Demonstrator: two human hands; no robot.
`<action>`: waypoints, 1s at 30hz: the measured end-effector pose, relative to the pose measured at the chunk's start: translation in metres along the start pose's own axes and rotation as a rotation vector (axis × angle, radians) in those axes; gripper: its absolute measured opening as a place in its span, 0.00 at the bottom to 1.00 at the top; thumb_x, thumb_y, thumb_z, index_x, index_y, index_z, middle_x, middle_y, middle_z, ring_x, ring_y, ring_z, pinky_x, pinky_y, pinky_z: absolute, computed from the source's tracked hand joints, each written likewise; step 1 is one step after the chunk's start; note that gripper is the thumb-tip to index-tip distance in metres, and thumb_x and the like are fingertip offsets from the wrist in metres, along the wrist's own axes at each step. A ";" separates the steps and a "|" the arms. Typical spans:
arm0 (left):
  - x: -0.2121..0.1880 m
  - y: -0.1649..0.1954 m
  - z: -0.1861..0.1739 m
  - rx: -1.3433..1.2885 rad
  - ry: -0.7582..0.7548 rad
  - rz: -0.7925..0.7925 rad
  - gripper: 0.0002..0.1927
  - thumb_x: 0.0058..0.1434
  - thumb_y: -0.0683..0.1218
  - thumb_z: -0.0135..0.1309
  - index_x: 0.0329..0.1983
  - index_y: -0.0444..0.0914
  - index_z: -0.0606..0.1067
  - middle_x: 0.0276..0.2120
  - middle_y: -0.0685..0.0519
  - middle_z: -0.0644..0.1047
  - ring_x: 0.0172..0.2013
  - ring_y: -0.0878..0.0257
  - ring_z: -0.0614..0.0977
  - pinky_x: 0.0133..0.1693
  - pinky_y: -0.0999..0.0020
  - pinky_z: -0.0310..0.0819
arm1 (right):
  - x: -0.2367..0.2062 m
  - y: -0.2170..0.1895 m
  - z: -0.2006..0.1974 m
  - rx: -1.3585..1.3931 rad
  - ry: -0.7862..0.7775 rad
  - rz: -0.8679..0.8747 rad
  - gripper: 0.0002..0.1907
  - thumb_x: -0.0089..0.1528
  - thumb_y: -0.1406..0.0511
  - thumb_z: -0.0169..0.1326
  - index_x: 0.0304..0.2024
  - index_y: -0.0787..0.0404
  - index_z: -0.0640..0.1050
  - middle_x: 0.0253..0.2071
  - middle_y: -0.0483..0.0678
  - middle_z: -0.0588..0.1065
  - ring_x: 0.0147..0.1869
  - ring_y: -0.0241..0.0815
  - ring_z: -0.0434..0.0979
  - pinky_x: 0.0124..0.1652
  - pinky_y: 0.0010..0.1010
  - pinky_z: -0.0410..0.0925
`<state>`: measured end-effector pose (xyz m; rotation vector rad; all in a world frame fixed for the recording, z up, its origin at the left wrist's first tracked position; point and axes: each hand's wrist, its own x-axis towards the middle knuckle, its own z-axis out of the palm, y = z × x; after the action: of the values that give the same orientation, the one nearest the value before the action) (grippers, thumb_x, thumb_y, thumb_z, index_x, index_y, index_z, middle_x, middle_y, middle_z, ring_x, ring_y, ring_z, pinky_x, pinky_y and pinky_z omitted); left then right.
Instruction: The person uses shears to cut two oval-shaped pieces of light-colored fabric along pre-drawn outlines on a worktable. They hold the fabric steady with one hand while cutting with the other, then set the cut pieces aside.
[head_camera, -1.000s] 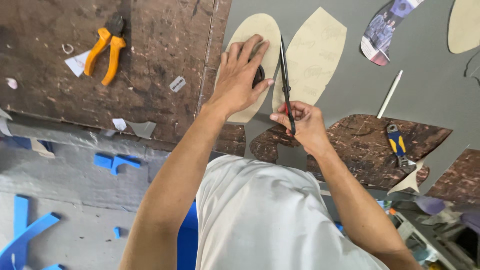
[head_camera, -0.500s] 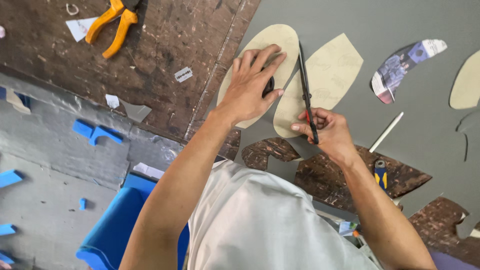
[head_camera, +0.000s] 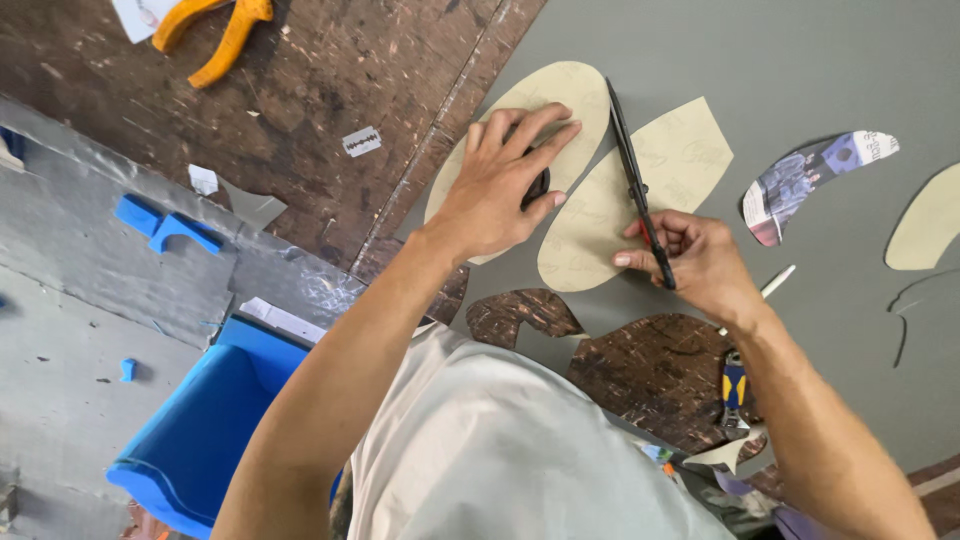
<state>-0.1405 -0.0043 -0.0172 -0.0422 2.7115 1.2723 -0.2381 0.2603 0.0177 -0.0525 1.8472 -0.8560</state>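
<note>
Grey sheet (head_camera: 800, 70), right hand (head_camera: 690, 255) gripping scissors (head_camera: 635, 185)

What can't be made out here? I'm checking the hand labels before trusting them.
Head view only:
- Dark object under the left hand: fingers hide it.
- Tip of the black tool in the right hand: too thin to tell whether it touches the grey sheet.
- Orange pliers: cut off by the top edge.

My black blade (head_camera: 636, 185) crosses beige templates (head_camera: 640, 200) on a grey sheet (head_camera: 800, 70); orange pliers (head_camera: 215, 30) lie on the scarred brown worktop (head_camera: 300, 100).
</note>
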 end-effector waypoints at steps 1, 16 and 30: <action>0.000 -0.001 0.000 -0.007 0.011 0.009 0.37 0.61 0.51 0.63 0.72 0.42 0.65 0.71 0.54 0.60 0.64 0.51 0.62 0.65 0.52 0.53 | 0.001 -0.002 -0.005 -0.030 -0.008 0.007 0.18 0.53 0.61 0.70 0.42 0.62 0.82 0.24 0.38 0.71 0.25 0.27 0.66 0.25 0.21 0.61; 0.006 -0.015 0.000 -0.061 0.036 -0.022 0.36 0.60 0.51 0.62 0.71 0.41 0.65 0.69 0.56 0.61 0.62 0.51 0.63 0.66 0.51 0.54 | 0.046 -0.047 -0.080 -0.561 -0.118 0.246 0.24 0.48 0.54 0.72 0.44 0.55 0.86 0.18 0.41 0.65 0.23 0.37 0.62 0.26 0.33 0.55; 0.007 -0.023 0.001 -0.102 0.088 -0.040 0.37 0.60 0.50 0.62 0.72 0.42 0.64 0.69 0.56 0.62 0.63 0.50 0.64 0.65 0.50 0.58 | 0.117 -0.048 -0.142 -0.753 -0.258 0.281 0.24 0.47 0.61 0.76 0.44 0.60 0.86 0.20 0.40 0.60 0.25 0.36 0.60 0.30 0.34 0.59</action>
<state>-0.1456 -0.0180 -0.0370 -0.1660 2.7009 1.4286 -0.4244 0.2515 -0.0205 -0.3481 1.7791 0.0697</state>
